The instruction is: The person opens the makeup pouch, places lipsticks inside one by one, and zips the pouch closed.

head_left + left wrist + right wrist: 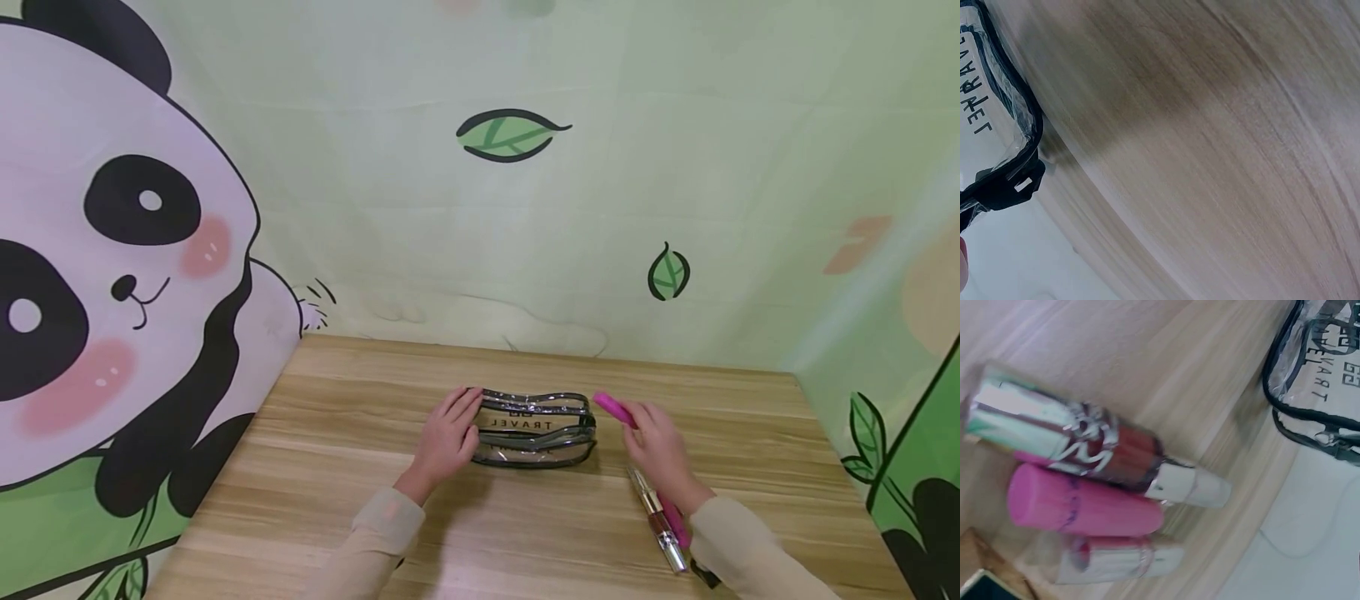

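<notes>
A clear pouch with black trim and "TRAVEL" lettering lies on the wooden table. My left hand grips its left end, fingers at the far edge and thumb at the near side. Just right of the pouch, my right hand holds a bright pink tube, its tip pointing toward the pouch. Below that hand lie a silver and dark red lip gloss tube, another pink tube and a clear-and-silver lipstick. In the left wrist view only a fingertip shows.
A gold and black item lies near the lipstick, partly cut off. The wooden table ends at a pale green backdrop printed with a panda and leaves.
</notes>
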The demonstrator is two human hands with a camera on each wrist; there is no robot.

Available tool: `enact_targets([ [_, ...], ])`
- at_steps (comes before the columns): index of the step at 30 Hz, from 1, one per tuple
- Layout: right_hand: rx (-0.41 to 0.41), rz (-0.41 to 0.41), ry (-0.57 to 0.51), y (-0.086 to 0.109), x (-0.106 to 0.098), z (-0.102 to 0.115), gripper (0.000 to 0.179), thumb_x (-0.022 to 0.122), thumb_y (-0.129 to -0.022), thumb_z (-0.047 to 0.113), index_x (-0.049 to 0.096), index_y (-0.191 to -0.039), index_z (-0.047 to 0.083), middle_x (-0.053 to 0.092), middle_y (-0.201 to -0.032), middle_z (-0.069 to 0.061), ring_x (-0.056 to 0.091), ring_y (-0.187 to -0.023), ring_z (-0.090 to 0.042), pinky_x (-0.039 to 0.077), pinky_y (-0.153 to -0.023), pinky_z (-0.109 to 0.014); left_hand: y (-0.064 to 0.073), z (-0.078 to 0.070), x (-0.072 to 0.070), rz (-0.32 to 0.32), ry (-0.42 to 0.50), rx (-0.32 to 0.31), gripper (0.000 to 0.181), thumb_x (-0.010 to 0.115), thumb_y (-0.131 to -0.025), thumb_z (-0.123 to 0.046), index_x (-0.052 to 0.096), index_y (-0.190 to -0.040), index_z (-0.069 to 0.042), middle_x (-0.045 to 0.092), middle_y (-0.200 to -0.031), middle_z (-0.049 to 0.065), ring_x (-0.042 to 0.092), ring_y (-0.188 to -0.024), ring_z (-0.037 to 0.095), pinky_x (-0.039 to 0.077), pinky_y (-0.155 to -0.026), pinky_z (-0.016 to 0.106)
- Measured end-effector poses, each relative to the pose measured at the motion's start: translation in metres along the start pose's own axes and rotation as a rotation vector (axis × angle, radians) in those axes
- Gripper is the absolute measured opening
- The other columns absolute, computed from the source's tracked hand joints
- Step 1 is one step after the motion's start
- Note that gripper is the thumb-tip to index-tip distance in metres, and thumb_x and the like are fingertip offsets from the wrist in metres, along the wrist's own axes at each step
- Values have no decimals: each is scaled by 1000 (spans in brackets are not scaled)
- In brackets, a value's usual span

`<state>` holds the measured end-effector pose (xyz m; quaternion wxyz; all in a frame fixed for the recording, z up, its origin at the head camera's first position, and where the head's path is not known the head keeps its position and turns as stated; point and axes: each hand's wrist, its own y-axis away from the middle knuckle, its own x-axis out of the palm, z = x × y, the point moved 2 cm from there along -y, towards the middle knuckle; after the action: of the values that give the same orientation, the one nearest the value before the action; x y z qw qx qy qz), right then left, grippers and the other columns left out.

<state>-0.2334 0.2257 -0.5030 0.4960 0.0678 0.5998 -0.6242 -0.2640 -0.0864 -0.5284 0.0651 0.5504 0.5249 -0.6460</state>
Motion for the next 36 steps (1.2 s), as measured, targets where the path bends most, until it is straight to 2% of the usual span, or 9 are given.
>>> enact_targets([
  [4, -14, -12, -23, -6, 4, 7, 34, 66, -66, 0, 60, -99, 1, 58, -81, -9, 52, -70, -19, 45, -61, -32, 0, 0, 1, -4, 2, -1, 45, 37, -81, -20, 55, -119, -2, 52, -127, 7, 43, -121, 26, 34, -101, 38],
  [9, -47, -27, -38, -12, 9, 13, 32, 64, -66, 0, 60, -98, -1, 59, -82, -10, 53, -71, -20, 46, -62, -33, 1, 1, 3, -48, -4, 18, 47, 34, -81, -22, 57, -117, -1, 53, -126, 7, 44, -120, 25, 35, -100, 37],
  [13, -64, -42, -49, -17, 14, 17, 32, 63, -65, 0, 61, -96, 0, 59, -83, -10, 53, -72, -21, 46, -63, -34, 2, 1, 5, -76, -5, 15, 46, 37, -79, -20, 57, -116, -1, 53, -126, 7, 44, -120, 25, 34, -100, 37],
  [19, -114, -57, -61, -25, 19, 27, 31, 64, -65, 0, 62, -96, 0, 60, -84, -11, 55, -73, -23, 47, -63, -35, 2, -1, 6, -83, 10, -16, 46, 42, -78, -18, 56, -118, -2, 53, -126, 7, 44, -119, 27, 35, -99, 39],
  [28, -145, 18, -77, -34, 28, 42, 35, 66, -66, 1, 61, -101, 3, 59, -86, -8, 54, -76, -20, 47, -65, -34, -2, -1, 7, -48, 0, -51, 48, 35, -81, -22, 54, -121, -4, 51, -129, 4, 42, -122, 23, 33, -101, 35],
  [36, -170, 102, -63, -39, 37, 55, 32, 65, -69, 4, 61, -101, 5, 58, -90, -6, 55, -81, -19, 49, -71, -32, -4, 0, 7, -52, 15, -38, 48, 37, -81, -21, 53, -121, -1, 50, -129, 7, 41, -123, 25, 34, -100, 37],
])
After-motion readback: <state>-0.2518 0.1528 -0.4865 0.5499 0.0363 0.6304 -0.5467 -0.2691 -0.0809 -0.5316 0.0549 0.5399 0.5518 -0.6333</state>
